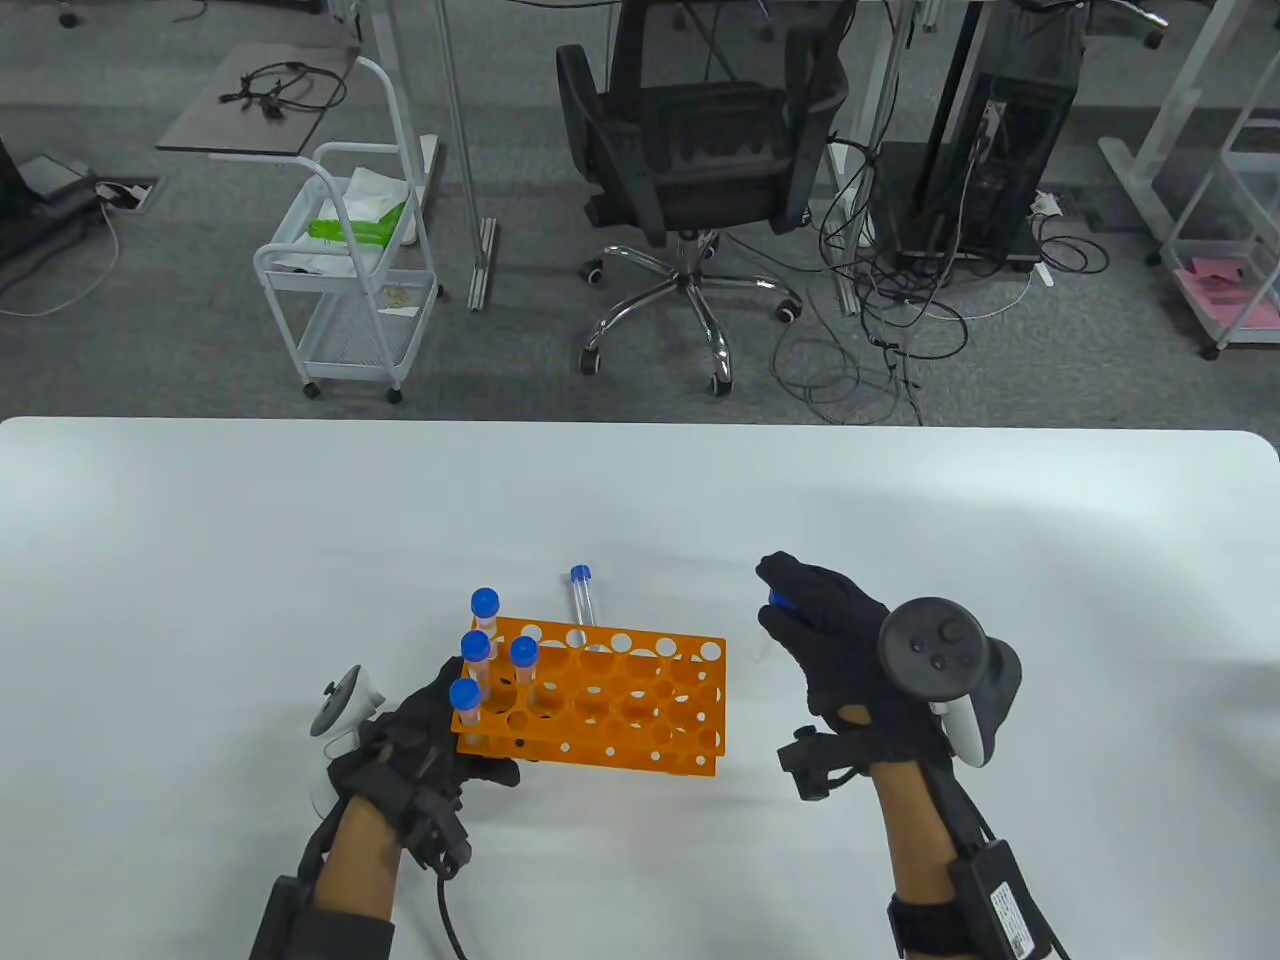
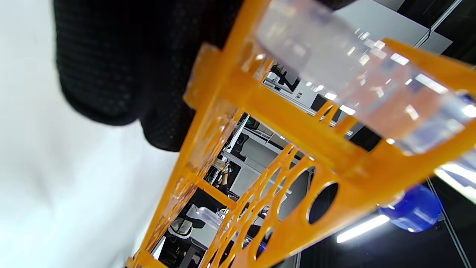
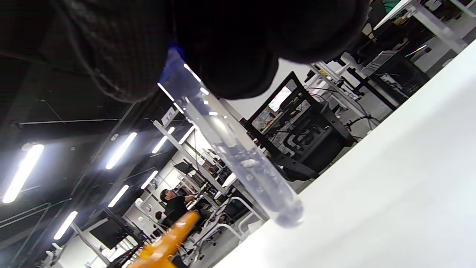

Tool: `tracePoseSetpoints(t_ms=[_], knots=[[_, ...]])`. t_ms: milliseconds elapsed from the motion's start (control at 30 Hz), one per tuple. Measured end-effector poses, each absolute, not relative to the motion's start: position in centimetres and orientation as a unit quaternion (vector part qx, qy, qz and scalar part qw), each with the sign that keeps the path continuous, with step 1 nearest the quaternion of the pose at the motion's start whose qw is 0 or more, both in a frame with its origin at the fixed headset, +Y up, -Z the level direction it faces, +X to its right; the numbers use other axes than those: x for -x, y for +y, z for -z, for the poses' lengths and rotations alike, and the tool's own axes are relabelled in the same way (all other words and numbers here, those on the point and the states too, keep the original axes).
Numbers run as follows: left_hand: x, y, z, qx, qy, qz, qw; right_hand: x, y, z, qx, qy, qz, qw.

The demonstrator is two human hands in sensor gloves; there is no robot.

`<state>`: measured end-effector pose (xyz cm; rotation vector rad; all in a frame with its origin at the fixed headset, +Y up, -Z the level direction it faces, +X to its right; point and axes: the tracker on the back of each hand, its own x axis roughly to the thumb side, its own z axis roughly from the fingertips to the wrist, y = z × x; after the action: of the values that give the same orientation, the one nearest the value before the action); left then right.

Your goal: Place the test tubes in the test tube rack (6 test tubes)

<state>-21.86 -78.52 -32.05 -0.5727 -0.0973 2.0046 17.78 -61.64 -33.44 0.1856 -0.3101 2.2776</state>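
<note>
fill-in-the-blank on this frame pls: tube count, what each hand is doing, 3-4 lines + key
1. The orange rack has ____ blue-capped tubes standing in it.
2. The right hand holds one test tube by its ____ end.
3. One more capped tube lies on the table just ____ the rack.
4. The left hand grips the rack's ____ end.

Missing words: four; capped; behind; left

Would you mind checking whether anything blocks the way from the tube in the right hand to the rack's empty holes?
Nothing visible does: bare table lies between the held tube and the orange rack, whose right-hand holes stand empty.
</note>
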Motion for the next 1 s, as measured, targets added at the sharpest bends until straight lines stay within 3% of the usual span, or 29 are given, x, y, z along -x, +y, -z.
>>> tracePoseSetpoints(t_ms=[500,1000], knots=[[21.8,-78.6,32.1,0.242,-0.037,-0.827,0.506,-15.6,-60.0,32.3,-0.121,-0.131,-0.900,0.398],[21.9,-78.6,32.1,0.238,-0.034,-0.830,0.502,-13.4,-61.8,32.3,-0.137,-0.095,-0.923,0.347]])
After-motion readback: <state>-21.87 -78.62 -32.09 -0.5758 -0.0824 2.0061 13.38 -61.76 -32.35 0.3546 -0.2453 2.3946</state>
